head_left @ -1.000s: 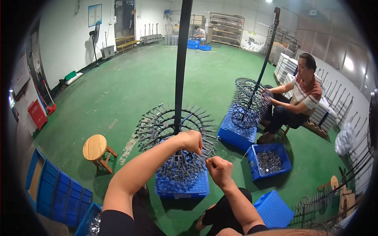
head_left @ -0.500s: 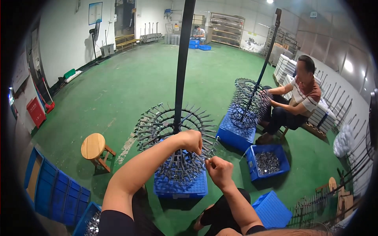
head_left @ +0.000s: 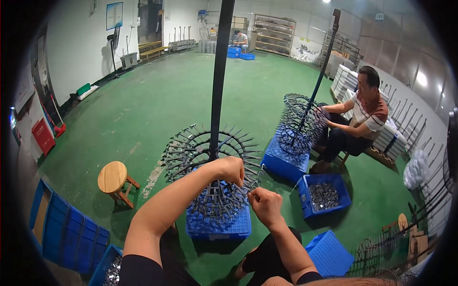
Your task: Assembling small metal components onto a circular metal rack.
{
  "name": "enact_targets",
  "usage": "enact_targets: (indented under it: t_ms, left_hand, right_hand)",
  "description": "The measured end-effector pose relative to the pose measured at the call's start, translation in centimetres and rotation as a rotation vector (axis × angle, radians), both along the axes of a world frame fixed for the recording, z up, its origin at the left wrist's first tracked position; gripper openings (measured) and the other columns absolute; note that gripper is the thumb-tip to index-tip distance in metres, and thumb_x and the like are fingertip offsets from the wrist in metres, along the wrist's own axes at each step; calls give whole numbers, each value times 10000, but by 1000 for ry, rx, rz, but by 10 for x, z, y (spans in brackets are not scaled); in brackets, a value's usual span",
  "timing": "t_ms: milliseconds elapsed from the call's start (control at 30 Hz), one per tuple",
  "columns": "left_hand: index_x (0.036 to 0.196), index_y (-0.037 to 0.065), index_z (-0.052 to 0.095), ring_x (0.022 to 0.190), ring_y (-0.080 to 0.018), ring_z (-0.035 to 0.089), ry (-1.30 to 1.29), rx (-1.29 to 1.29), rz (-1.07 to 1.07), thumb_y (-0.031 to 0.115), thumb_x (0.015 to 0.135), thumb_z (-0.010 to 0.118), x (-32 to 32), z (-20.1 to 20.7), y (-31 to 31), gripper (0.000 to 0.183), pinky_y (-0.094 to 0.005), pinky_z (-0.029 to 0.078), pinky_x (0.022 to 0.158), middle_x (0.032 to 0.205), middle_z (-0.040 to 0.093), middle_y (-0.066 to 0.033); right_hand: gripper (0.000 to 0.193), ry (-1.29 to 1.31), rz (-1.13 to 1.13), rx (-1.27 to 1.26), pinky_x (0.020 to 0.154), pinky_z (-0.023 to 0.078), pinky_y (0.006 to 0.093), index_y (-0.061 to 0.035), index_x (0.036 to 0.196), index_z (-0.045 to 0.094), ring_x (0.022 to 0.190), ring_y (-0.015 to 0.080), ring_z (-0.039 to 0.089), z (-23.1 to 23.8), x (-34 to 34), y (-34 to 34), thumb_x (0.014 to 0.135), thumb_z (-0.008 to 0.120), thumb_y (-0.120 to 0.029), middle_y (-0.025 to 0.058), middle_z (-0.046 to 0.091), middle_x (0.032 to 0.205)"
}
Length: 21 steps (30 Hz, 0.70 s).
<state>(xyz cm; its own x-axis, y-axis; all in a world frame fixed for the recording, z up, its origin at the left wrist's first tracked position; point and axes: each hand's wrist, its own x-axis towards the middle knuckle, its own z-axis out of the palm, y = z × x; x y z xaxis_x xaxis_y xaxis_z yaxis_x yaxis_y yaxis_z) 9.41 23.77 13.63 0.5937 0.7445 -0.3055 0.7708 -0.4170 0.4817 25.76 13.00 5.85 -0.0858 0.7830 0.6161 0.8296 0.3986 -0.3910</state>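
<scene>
A round, tiered dark metal rack (head_left: 191, 138) with many outward prongs surrounds a tall black pole (head_left: 219, 76). It rests on an upturned blue crate (head_left: 218, 225). Small shiny metal pieces hang on some prongs, mostly at the left. My left hand (head_left: 232, 170) reaches across the rack's front, fingers curled closed at its right-hand prongs. Just right of and below it, my right hand (head_left: 265, 206) is closed in a pinch at the rack's outer edge. What either hand's fingertips hold is hidden or too small to make out.
At right, a seated person (head_left: 369, 107) works at a similar rack (head_left: 300, 121) on a blue crate. A blue bin (head_left: 341, 206) holds small metal pieces; another bin (head_left: 98, 272) sits lower left. A wooden stool (head_left: 113, 176) stands left, a blue crate (head_left: 329, 252) lower right.
Both hands stay at nearly the same spot on the rack, still closed. The whole view has shifted very slightly; nothing else visibly moved.
</scene>
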Motion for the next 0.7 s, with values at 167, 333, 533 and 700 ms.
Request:
enact_targets:
  t_ms: [167,333,533,700]
  left_hand:
    - [788,59,738,531,-160,531,-3,16,-22,154,670,736,0,-2,0,151,-306,459,538,611,617,-30]
    - [781,60,738,530,-153,534,10,-11,-12,153,672,733,0,3,-2,143,-299,458,534,603,615,-29]
    - [774,63,738,530,-147,538,1,-35,1,154,675,729,0,2,-2,135,-294,457,532,597,616,-29]
    - [769,67,739,524,-144,537,-5,-24,6,155,675,728,-1,2,-2,130,-292,456,529,595,617,-27]
  right_hand:
    - [138,26,-1,38,458,378,312,-78,646,604,450,222,489,0,0,-3,729,695,-141,39,589,573]
    - [135,-2,-6,99,457,379,311,-74,650,607,445,226,485,-7,0,2,733,694,-137,41,594,583]
    - [153,49,33,144,438,371,324,-99,646,573,428,236,461,-15,-1,3,749,677,-146,42,559,565]
    - [157,81,24,120,438,365,320,-91,643,575,424,228,450,-8,-2,-1,745,683,-139,40,561,565]
